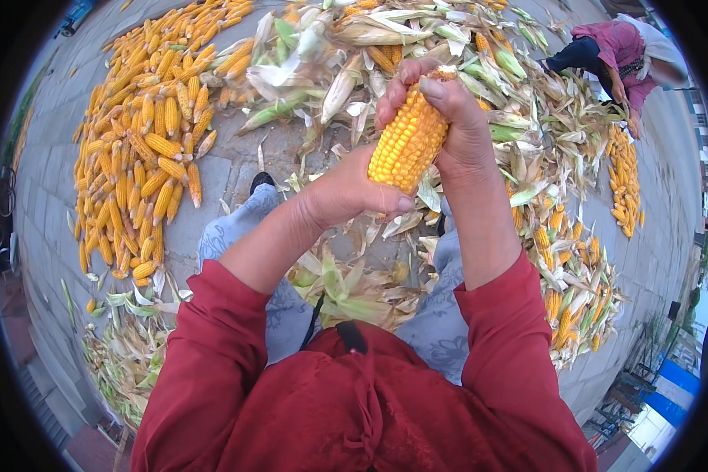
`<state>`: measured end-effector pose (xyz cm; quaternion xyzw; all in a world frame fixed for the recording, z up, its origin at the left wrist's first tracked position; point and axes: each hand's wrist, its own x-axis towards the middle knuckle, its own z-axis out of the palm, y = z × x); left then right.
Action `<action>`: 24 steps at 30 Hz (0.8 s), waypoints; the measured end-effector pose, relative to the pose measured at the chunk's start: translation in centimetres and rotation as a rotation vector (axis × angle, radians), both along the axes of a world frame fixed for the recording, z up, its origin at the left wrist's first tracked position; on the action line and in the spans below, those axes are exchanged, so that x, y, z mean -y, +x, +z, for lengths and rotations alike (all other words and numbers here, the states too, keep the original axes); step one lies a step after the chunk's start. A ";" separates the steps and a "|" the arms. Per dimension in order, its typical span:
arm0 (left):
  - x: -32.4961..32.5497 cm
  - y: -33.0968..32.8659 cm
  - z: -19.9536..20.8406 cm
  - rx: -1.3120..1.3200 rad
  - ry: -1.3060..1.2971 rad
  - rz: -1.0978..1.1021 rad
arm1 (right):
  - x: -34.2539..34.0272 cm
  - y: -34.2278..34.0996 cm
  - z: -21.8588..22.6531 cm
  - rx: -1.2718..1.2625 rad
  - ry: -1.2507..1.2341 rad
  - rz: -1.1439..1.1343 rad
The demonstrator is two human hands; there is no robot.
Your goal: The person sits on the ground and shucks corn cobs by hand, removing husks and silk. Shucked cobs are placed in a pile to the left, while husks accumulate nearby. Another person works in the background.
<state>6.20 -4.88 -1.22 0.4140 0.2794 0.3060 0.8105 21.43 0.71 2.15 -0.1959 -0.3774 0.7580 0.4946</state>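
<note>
A bare yellow ear of corn [409,140] is held up in front of me, tilted, with its stalk end at the upper right. Around its lower end curls my left hand [352,189], thumb along the underside. My right hand [458,118] grips the upper end, its thumb near the pale stalk stub and its fingers over the far side. No husk shows on the visible kernels. Beneath my hands, loose husks [354,287] lie between my legs.
To the left spreads a large pile of husked corn ears [145,149]. Ahead and right lies a heap of husks with unhusked ears [385,31]. A smaller row of corn [624,181] is at the far right, where another person [617,55] bends over the heap.
</note>
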 end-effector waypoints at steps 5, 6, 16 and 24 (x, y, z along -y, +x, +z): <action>-0.9 0.6 -1.3 -0.465 0.370 0.312 | -0.4 -1.3 -0.7 0.247 -0.232 -0.415; -0.9 0.6 -2.0 -0.608 0.513 0.375 | -0.3 -1.7 -1.1 0.250 -0.262 -0.472; -1.5 -0.6 -0.3 -0.473 0.383 0.230 | -0.5 -1.8 -2.0 0.356 -0.127 -0.509; -1.5 -1.6 0.2 0.094 0.014 -0.025 | 0.2 -1.2 0.2 0.022 -0.057 -0.330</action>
